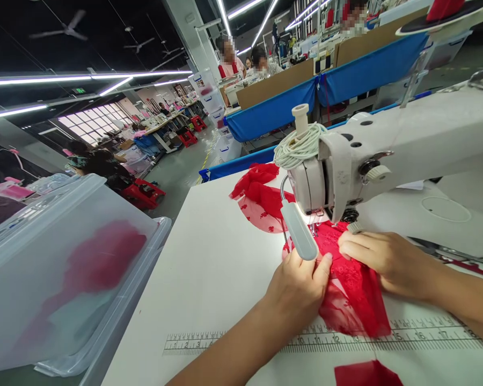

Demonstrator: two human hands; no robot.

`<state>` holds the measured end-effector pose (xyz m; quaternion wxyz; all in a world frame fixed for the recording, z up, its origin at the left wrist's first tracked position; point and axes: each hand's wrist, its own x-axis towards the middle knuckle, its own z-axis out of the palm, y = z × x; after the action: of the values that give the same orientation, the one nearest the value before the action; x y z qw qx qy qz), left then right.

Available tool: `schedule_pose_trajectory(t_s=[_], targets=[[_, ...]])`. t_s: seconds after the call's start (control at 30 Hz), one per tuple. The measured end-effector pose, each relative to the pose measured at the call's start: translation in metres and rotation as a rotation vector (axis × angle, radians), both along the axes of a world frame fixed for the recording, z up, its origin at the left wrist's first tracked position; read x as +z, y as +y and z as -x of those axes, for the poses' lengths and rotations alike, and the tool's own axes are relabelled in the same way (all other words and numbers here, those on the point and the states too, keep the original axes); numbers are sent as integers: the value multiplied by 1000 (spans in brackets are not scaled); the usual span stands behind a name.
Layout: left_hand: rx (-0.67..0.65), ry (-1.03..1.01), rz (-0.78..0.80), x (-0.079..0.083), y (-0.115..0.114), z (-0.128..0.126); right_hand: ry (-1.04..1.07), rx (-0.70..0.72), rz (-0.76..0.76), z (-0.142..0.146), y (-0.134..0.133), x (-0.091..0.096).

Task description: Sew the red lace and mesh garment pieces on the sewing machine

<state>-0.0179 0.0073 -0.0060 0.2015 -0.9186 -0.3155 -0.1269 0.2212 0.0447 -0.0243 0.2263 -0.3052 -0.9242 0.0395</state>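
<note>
A piece of sheer red lace fabric [352, 271] lies under the needle area of a white sewing machine [410, 139]. My left hand [298, 284] grips the fabric's left side, thumb on top and fingertips partly behind a small grey-white lamp [301, 233]. On the right side, my right hand [380, 260] has its fingers curled onto the same fabric, close to the machine head. More red mesh fabric [261, 198] with small flower motifs spreads out behind the needle, bunched on the tabletop. The presser foot [314, 229] is partly hidden by the lamp.
A printed ruler [225, 343] runs along the white table's front. Dark metal scissors [443, 249] lie right of my right hand. Another red piece [368, 373] is at the near edge. A translucent plastic bin [36, 284] stands left. People sit at machines beyond blue cloth [273, 115].
</note>
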Motion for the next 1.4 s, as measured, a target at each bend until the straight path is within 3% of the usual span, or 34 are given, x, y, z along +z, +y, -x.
schedule_pose_trajectory(t_s=[0.1,0.23,0.53,1.17,1.4], targets=[[5,-32,-31,0,2,0,14,2,-53,1,0,4],[18,-26,-14,-2,5,1,-32,-40,-15,1,0,8],[49,-17,-21,-3,2,0,47,-83,-93,0,6,-5],[61,8,-11,-5,9,4,77,-100,-96,0,9,-3],[18,-80,-22,-2,10,7,22,-136,-95,1,4,2]])
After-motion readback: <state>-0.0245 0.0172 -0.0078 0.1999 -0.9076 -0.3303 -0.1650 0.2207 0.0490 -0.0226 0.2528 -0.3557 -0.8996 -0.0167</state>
